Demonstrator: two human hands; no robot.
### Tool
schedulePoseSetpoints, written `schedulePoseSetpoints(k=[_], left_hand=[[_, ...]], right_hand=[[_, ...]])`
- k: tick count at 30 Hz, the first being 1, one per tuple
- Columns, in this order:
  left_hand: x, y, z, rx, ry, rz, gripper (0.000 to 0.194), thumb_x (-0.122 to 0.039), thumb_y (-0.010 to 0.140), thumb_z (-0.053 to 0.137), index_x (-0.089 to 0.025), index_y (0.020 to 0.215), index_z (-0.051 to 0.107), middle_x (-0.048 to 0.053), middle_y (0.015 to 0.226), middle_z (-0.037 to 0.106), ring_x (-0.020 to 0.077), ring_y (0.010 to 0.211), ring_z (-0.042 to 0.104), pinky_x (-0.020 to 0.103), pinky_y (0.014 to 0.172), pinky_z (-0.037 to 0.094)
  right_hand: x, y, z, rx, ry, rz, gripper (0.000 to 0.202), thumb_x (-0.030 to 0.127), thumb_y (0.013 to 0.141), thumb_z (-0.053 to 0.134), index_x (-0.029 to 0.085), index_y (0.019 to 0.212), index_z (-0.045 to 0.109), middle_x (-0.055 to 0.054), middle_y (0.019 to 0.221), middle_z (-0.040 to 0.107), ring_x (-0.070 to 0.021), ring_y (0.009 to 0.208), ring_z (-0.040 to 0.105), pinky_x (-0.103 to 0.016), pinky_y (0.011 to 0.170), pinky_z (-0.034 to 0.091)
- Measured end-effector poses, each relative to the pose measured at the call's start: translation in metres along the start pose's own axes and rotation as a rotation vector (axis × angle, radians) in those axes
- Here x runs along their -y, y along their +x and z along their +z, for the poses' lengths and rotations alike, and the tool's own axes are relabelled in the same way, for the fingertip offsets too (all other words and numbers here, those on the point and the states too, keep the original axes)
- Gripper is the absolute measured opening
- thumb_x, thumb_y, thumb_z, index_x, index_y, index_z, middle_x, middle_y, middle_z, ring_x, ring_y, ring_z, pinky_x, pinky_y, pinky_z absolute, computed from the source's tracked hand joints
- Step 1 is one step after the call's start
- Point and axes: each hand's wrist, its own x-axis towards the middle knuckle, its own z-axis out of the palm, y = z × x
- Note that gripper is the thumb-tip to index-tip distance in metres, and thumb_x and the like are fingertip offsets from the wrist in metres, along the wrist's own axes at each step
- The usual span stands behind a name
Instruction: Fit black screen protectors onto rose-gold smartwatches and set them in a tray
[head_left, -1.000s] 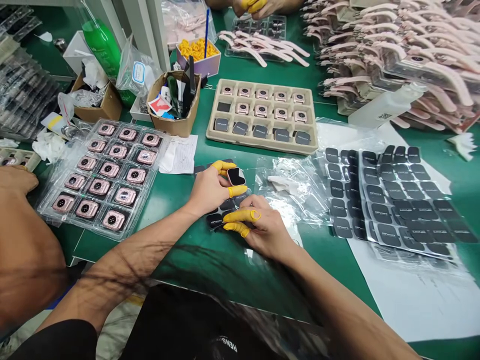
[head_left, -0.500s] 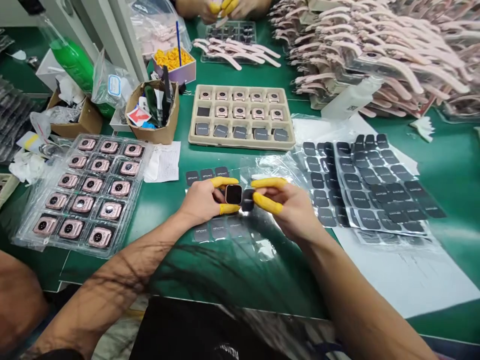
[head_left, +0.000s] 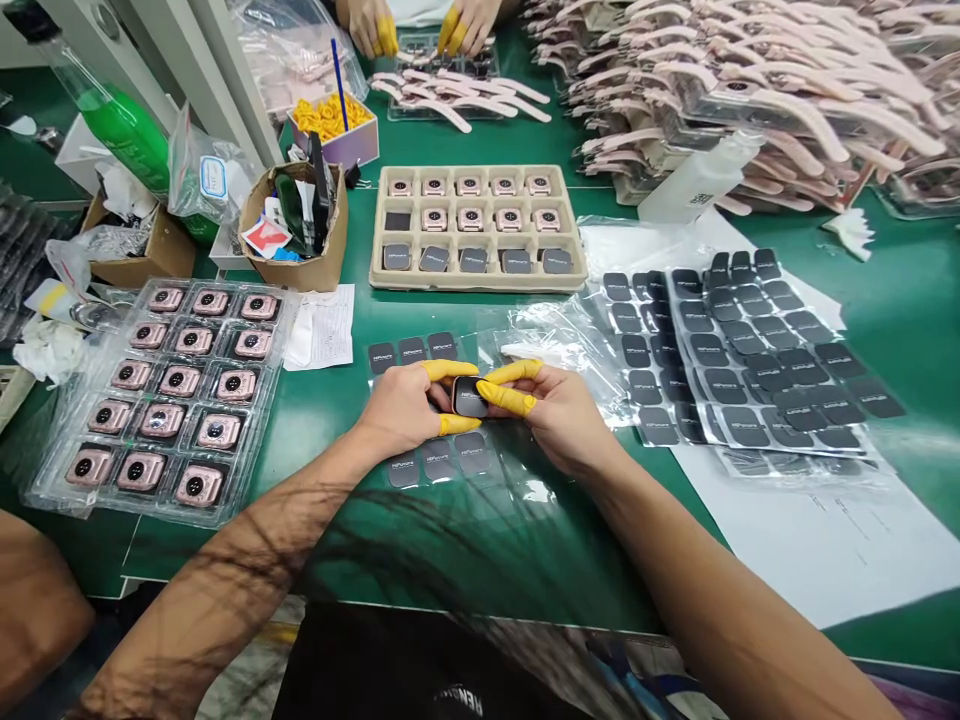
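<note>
A smartwatch case [head_left: 454,393] is pinched at its edges between the yellow-covered thumb and finger of my left hand [head_left: 401,405]. Over its screen lies a dark printed film [head_left: 469,398], whose right edge my right hand [head_left: 559,412] pinches with yellow-covered fingertips. Whether the film is fully stuck down I cannot tell. Beneath both hands a clear sheet of similar dark films [head_left: 439,462] rests on the green table, partly hidden. Beyond them, a beige tray [head_left: 480,280] holds pink watch cases, some face up with dark films, others back up.
To the left stands a clear tray of pink watch cases [head_left: 180,380]. Film sheets [head_left: 724,385] lie right, beside a white bottle [head_left: 701,180] and piled pink straps [head_left: 735,90]. A cardboard box [head_left: 296,270] stands at back left; a co-worker's hands [head_left: 424,25] are opposite.
My right hand has moved left, bringing the film from beside the watch onto its screen. My left hand stays nearly in place. The co-worker's hands have moved apart.
</note>
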Motion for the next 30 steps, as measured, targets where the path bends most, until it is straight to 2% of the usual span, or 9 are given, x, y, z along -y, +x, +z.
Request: schedulePoseSetpoints(k=[7, 21, 24, 27, 29, 30], left_hand=[[0.000, 0.000, 0.000, 0.019, 0.011, -0.007, 0.058, -0.030, 0.065, 0.094, -0.028, 0.122, 0.082, -0.003, 0.075, 0.078, 0.0213, 0.079, 0.075, 0.031, 0.081, 0.057], [0.001, 0.000, -0.001, 0.028, 0.021, -0.008, 0.055, -0.031, 0.066, 0.093, -0.027, 0.120, 0.083, -0.002, 0.077, 0.079, 0.0218, 0.080, 0.075, 0.032, 0.082, 0.057], [0.001, -0.001, 0.000, 0.010, 0.028, -0.008, 0.055, -0.030, 0.066, 0.092, -0.028, 0.120, 0.083, -0.002, 0.077, 0.079, 0.0223, 0.080, 0.075, 0.033, 0.084, 0.058], [0.002, -0.002, 0.000, 0.004, -0.003, -0.034, 0.058, -0.032, 0.067, 0.091, -0.028, 0.124, 0.081, -0.002, 0.075, 0.079, 0.0221, 0.077, 0.075, 0.034, 0.081, 0.059], [0.002, -0.002, -0.001, 0.004, -0.031, -0.041, 0.060, -0.034, 0.066, 0.092, -0.028, 0.125, 0.080, -0.002, 0.074, 0.078, 0.0214, 0.075, 0.075, 0.033, 0.078, 0.059], [0.002, -0.002, -0.001, 0.003, -0.040, -0.035, 0.060, -0.035, 0.066, 0.092, -0.028, 0.124, 0.080, -0.002, 0.075, 0.078, 0.0210, 0.074, 0.075, 0.033, 0.077, 0.059]], right_hand=[[-0.003, 0.000, 0.000, -0.003, -0.024, -0.006, 0.052, 0.044, 0.038, 0.107, 0.020, 0.074, 0.078, -0.001, 0.071, 0.077, -0.0169, 0.069, 0.072, -0.033, 0.069, 0.067], [-0.007, 0.001, -0.002, 0.029, -0.080, -0.060, 0.052, 0.054, 0.049, 0.103, 0.019, 0.076, 0.074, -0.002, 0.074, 0.075, -0.0164, 0.071, 0.072, -0.033, 0.072, 0.066], [-0.010, 0.001, -0.002, -0.007, -0.093, -0.082, 0.060, 0.052, 0.051, 0.102, 0.021, 0.091, 0.069, 0.003, 0.075, 0.071, -0.0156, 0.068, 0.071, -0.031, 0.069, 0.066], [-0.012, 0.000, -0.001, -0.134, -0.085, -0.136, 0.065, 0.061, 0.066, 0.092, 0.026, 0.110, 0.060, 0.005, 0.088, 0.067, -0.0140, 0.065, 0.071, -0.031, 0.062, 0.066], [-0.015, 0.000, 0.001, -0.151, -0.128, -0.192, 0.062, 0.066, 0.073, 0.084, 0.027, 0.113, 0.058, 0.003, 0.097, 0.066, -0.0133, 0.065, 0.071, -0.031, 0.060, 0.066], [-0.016, 0.001, 0.003, -0.123, -0.179, -0.220, 0.062, 0.065, 0.071, 0.085, 0.026, 0.111, 0.059, 0.003, 0.098, 0.066, -0.0131, 0.065, 0.070, -0.030, 0.058, 0.065]])
